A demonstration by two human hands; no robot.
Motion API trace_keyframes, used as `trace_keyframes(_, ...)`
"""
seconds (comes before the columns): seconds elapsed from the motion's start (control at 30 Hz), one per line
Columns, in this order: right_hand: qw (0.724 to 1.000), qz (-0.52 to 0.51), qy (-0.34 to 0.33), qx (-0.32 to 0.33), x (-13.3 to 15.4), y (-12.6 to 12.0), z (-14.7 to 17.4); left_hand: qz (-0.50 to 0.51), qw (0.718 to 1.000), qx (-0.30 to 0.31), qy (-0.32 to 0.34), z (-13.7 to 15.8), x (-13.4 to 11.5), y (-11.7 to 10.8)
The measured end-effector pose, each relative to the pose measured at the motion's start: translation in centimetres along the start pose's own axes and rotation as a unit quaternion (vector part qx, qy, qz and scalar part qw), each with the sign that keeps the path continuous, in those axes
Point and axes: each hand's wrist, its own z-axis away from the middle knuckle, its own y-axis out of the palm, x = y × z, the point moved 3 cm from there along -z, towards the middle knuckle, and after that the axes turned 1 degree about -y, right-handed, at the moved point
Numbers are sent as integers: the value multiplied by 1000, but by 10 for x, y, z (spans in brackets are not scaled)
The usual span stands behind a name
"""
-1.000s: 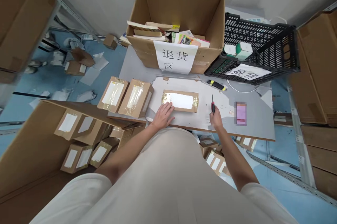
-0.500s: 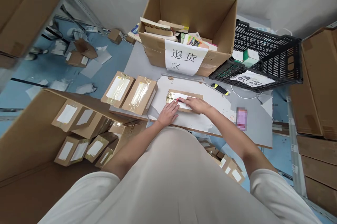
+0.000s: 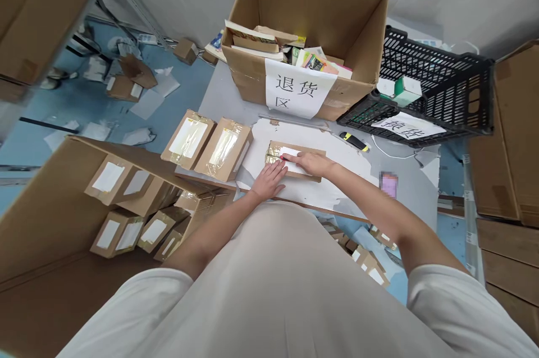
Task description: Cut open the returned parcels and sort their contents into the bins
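Observation:
A small brown cardboard box (image 3: 274, 148) with a white label and clear tape lies on the white-covered part of the table. My left hand (image 3: 268, 180) rests flat on its near left side, fingers stretched out. My right hand (image 3: 312, 164) lies over the label, index finger extended toward the taped left end. At that fingertip a small red thing shows, mostly hidden under the hand; its kind cannot be made out. A dark line runs across the tape just left of it. Two taped, labelled boxes (image 3: 188, 138) stand side by side to the left.
Behind is a large open carton (image 3: 248, 82) of books with a paper sign. Right of it stands a black plastic crate (image 3: 480, 91) holding small boxes. A black and yellow cutter (image 3: 354, 141) lies nearby. At lower left, a big carton (image 3: 46, 195) contains several parcels.
My right hand and the red thing have shifted slightly left across the box. My left hand stays on the box. The view has tilted a little.

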Motion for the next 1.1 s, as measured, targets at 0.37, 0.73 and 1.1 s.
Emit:
trace_keyframes(0.37, 998, 46, 26, 30, 4, -1, 7, -12, 1000, 11, 3, -2, 3, 2)
trace_keyframes(0.73, 995, 67, 64, 33, 15, -10, 11, -8, 1000, 13, 10, -2, 2, 5)
trace_keyframes(1.1, 981, 106, 143, 79, -26, 5, 97, -10, 1000, -10, -18, -11, 3, 13)
